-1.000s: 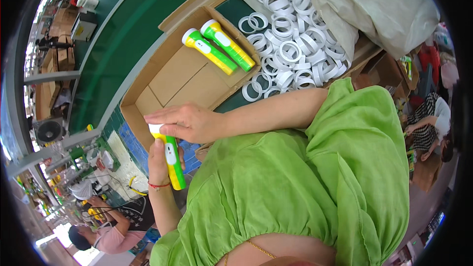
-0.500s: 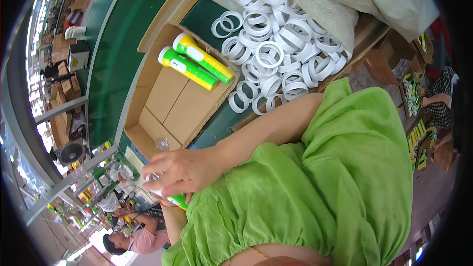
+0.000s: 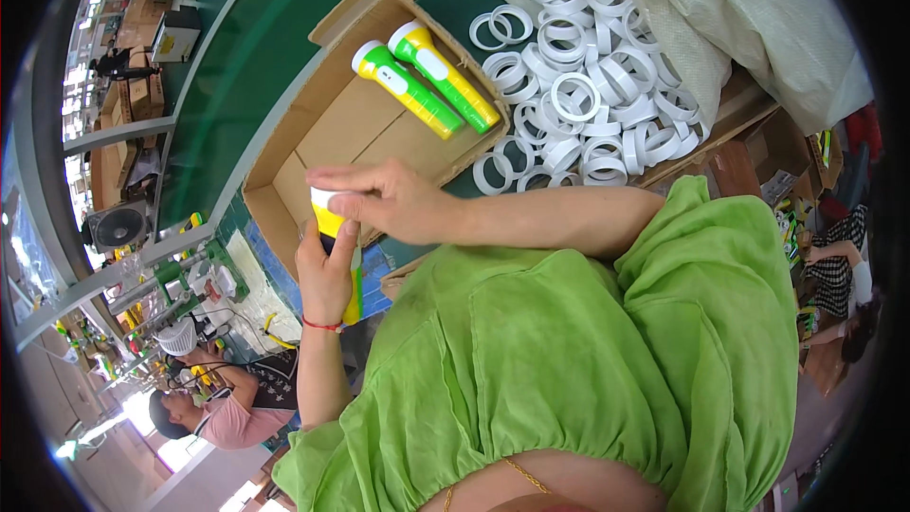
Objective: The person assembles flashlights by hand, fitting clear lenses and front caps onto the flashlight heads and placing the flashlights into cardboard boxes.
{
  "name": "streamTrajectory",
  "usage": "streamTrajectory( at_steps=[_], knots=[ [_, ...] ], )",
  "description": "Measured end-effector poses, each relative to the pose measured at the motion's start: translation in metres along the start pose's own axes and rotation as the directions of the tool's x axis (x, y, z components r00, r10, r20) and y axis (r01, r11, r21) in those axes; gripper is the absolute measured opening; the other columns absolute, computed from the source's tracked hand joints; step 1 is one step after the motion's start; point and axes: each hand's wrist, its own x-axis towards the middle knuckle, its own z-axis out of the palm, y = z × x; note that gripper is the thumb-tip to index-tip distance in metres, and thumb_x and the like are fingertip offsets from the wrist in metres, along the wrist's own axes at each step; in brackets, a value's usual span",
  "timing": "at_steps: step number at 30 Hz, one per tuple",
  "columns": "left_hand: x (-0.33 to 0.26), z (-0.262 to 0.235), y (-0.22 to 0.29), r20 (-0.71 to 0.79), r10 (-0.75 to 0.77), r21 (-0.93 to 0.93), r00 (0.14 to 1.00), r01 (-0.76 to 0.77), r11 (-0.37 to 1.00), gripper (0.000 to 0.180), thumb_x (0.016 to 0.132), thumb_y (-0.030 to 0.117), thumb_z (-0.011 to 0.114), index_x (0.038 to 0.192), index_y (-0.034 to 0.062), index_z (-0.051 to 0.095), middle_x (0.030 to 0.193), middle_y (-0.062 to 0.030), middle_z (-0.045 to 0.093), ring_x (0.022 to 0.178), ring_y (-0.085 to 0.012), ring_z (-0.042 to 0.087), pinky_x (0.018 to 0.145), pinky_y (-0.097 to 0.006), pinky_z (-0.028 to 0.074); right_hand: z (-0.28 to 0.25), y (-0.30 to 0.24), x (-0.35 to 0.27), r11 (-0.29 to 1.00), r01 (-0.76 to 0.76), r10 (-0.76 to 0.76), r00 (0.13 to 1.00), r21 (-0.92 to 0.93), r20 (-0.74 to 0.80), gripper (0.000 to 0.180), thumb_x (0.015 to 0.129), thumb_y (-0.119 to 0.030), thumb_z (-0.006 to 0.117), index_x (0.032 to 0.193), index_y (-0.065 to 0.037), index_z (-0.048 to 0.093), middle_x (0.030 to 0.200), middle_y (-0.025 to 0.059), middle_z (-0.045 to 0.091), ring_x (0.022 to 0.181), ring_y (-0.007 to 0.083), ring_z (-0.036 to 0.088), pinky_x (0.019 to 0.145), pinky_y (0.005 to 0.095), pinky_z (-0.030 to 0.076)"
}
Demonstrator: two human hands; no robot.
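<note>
1. Well, far to the left of the left hand is a black square fan (image 3: 116, 228) with a round front.
2. Closer in, but up and left of both hands, is a long, smooth, green table top (image 3: 213, 123).
3. Down and left of the left hand, well apart from it, is a person in a pink top and black apron (image 3: 232, 417).
4. The left hand (image 3: 324, 275), with a red string on its wrist, curls its fingers around a yellow and green flashlight with a white round end (image 3: 327, 220). That flashlight is between the two hands, white end up, and its other end pokes out below the left hand.
5. The right hand (image 3: 403, 204) lies over the white end, fingers straight, thumb spread away from them. I cannot tell how hard it pushes.
6. Just past the hands is a low brown cardboard box (image 3: 332, 142). Two more yellow and green flashlights (image 3: 409, 92) lie in it side by side, white ends pointing away from the right hand.
7. Right of the box, past the right forearm, is a big heap of shiny white rings (image 3: 592, 85).
8. Farther right of the hands is a pale woven sack (image 3: 758, 28), beside the rings.
9. Far right of both hands is a person in black and white checks (image 3: 839, 265).
</note>
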Motion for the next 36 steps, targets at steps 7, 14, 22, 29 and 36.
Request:
streamTrajectory(
  at_steps=[7,14,22,29,36],
  knots=[
    [-0.013,0.001,-0.001,-0.204,0.28,0.039,0.938,-0.278,0.96,0.036,0.083,0.029,0.069,0.102,0.0007,0.056,0.079,-0.0078,0.065,0.064,-0.0172,0.06,0.055,-0.03,0.046,0.009,-0.024,-0.005,0.902,0.128,-0.104,0.991,-0.411,0.081,0.033,0.092,-0.02,0.058,0.12,-0.002,0.061,0.129,0.0197,0.051,0.104,0.024,0.061,0.084,0.0305,0.05],
    [-0.05,-0.003,-0.013,-0.023,-0.007,-0.651,1.0,-0.01,0.759,0.047,0.075,0.036,0.074,0.106,0.0064,0.056,0.077,-0.0062,0.064,0.066,-0.022,0.062,0.057,-0.032,0.05,0.054,-0.038,-0.039,0.813,0.581,-0.533,0.714,0.04,0.455,0.034,0.09,-0.015,0.06,0.121,-0.003,0.058,0.124,0.0196,0.053,0.103,0.0301,0.061,0.087,0.03,0.047],
    [-0.028,0.012,-0.036,-0.136,0.073,0.401,0.988,-0.012,0.916,0.049,0.076,0.037,0.073,0.106,0.0032,0.055,0.07,-0.0203,0.06,0.069,-0.0351,0.064,0.058,-0.04,0.049,0.03,0.014,-0.019,0.944,-0.237,0.242,0.97,-0.231,-0.009,0.04,0.086,-0.018,0.067,0.122,-0.001,0.059,0.127,0.0121,0.052,0.109,0.0172,0.053,0.09,0.0327,0.045],
    [-0.048,-0.01,-0.06,0.35,0.144,-0.863,0.926,0.259,0.434,0.043,0.08,0.028,0.072,0.103,-0.0032,0.054,0.079,-0.0101,0.065,0.066,-0.019,0.064,0.055,-0.035,0.048,0.024,-0.011,-0.017,0.975,0.055,0.035,0.917,-0.213,0.397,0.041,0.095,-0.019,0.051,0.133,-0.003,0.05,0.138,0.0153,0.04,0.126,0.0237,0.042,0.103,0.0328,0.033],
    [-0.03,0.018,-0.04,-0.186,0.161,-0.398,0.969,-0.224,0.89,0.044,0.079,0.028,0.073,0.105,-0.002,0.054,0.081,-0.0098,0.065,0.063,-0.019,0.061,0.058,-0.031,0.047,0.024,0.0,-0.011,0.908,-0.174,0.229,0.968,-0.381,0.104,0.04,0.092,-0.02,0.057,0.13,-0.005,0.054,0.117,0.0084,0.051,0.109,0.0175,0.05,0.096,0.0289,0.038]
  ],
)
